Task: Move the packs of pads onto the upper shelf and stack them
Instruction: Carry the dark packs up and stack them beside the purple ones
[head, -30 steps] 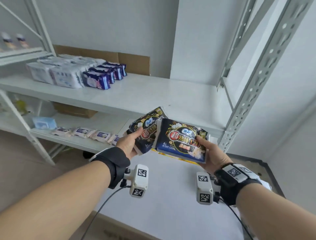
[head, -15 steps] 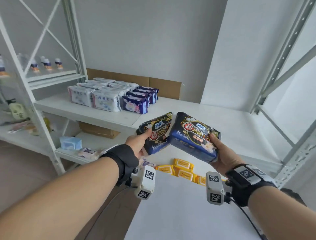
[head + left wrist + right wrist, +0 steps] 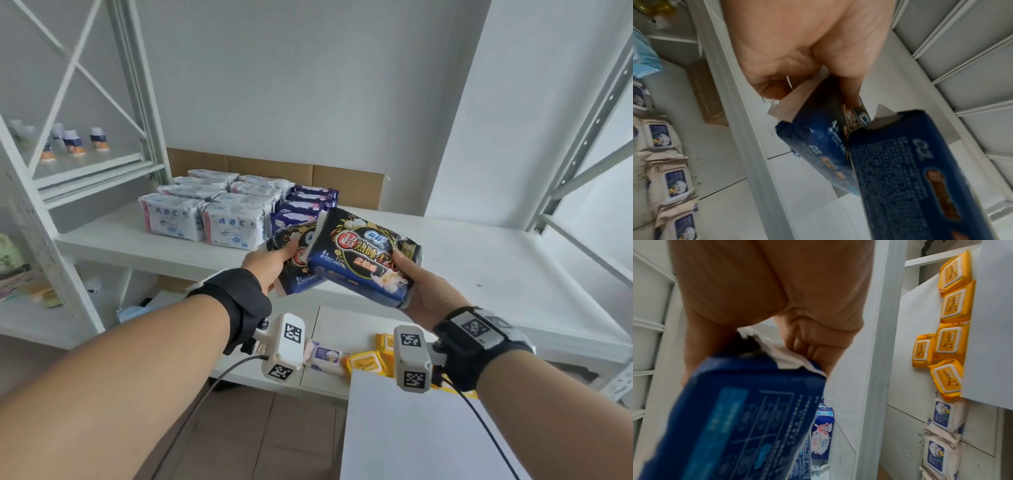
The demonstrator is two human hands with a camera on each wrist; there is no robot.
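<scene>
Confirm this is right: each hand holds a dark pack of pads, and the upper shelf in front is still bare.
Not bare. The head view shows white packs and purple packs already on the upper shelf. The left hand and right hand each do hold a dark pack.

Two dark navy plastic packs of pads (image 3: 363,260), one in the left hand (image 3: 270,263) and one in the right hand (image 3: 424,291). At the white upper shelf's (image 3: 479,260) back left corner, about eight white soft packs (image 3: 171,219) and about four purple packs (image 3: 294,219); exact counts unclear. On the lower shelf, five yellow wipe packs (image 3: 954,308) and at least four cream wipe packs (image 3: 676,181).
</scene>
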